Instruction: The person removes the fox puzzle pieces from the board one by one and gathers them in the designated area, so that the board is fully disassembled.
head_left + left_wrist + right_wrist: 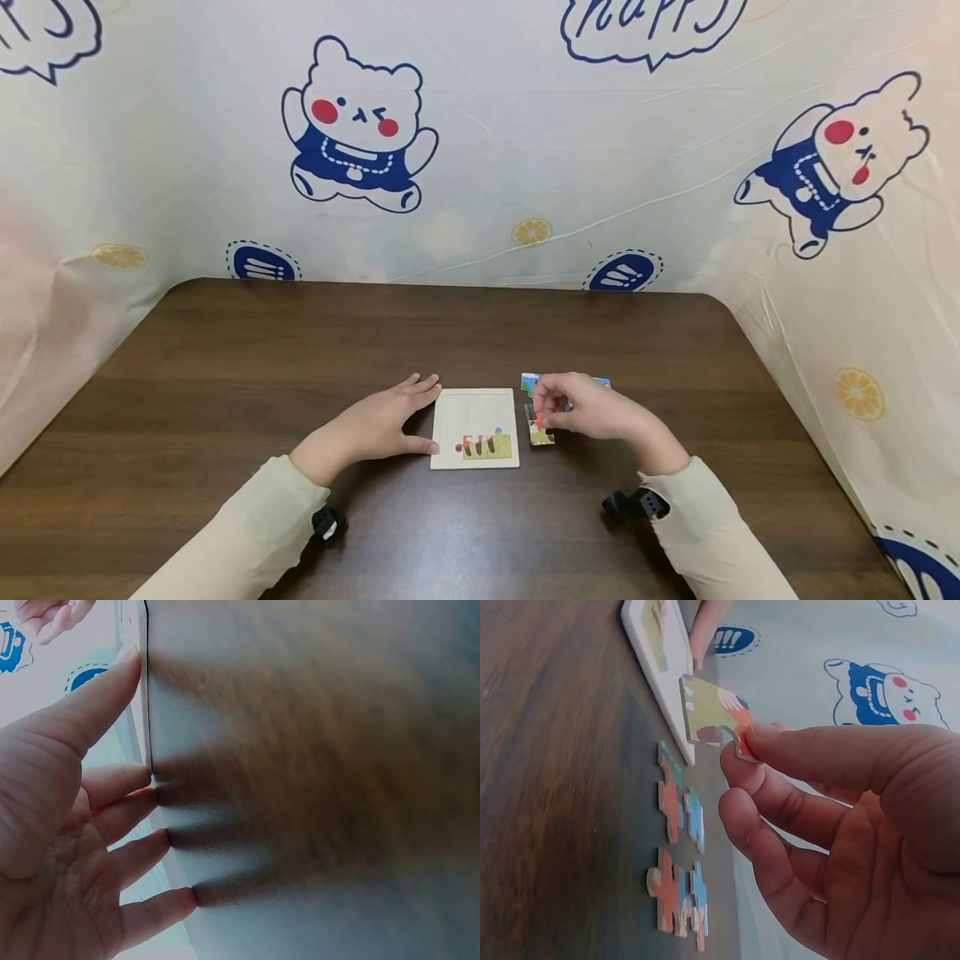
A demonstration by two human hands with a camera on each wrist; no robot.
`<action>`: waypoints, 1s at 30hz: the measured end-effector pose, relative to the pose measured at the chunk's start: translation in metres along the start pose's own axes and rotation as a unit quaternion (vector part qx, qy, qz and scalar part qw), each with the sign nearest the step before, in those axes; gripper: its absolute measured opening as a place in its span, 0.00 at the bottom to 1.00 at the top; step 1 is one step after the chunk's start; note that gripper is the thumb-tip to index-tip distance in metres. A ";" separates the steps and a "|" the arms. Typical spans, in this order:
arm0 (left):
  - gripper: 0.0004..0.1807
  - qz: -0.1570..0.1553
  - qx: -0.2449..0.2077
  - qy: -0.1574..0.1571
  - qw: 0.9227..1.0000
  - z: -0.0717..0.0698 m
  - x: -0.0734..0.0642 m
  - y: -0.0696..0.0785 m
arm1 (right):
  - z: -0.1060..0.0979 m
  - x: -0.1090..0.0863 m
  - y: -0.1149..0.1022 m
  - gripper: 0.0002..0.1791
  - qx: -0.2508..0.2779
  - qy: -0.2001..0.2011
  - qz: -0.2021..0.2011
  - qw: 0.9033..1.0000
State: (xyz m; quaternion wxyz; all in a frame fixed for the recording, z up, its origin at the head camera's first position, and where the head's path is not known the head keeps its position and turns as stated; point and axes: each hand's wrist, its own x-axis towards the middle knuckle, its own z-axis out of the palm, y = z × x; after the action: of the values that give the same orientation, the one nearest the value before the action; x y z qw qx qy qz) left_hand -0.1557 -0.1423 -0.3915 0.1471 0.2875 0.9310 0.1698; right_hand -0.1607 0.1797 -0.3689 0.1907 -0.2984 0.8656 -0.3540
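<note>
In the head view, a small pale puzzle board (472, 408) lies on the table. Joined puzzle pieces (487, 447), green-yellow with red and dark shapes, fill part of its lower right. My left hand (386, 421) rests at the board's left side, thumb and fingertips along its edge, fingers fairly straight. To the right of the board, my right hand (588, 408) pinches a puzzle piece (705, 712) between thumb and forefinger. That piece is green-yellow with orange-red and a rounded notch. In the right wrist view it is held up above the table, tilted.
Several loose puzzle pieces (671, 889), orange and blue, lie on the table below my right hand, partly hidden by it in the head view. The brown wooden table (300, 333) meets a printed curtain (480, 167) at the back and sides.
</note>
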 end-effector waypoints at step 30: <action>0.46 0.004 -0.004 0.004 1.000 0.002 0.000 -0.002 | 0.006 -0.007 0.018 0.06 -0.008 -0.042 0.008 0.999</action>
State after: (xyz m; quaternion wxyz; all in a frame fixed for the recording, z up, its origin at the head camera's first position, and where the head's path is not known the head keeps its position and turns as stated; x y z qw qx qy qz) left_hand -0.1558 -0.1435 -0.3944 0.1438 0.2896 0.9299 0.1756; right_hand -0.1587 0.1917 -0.3853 0.2276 -0.3079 0.8620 -0.3322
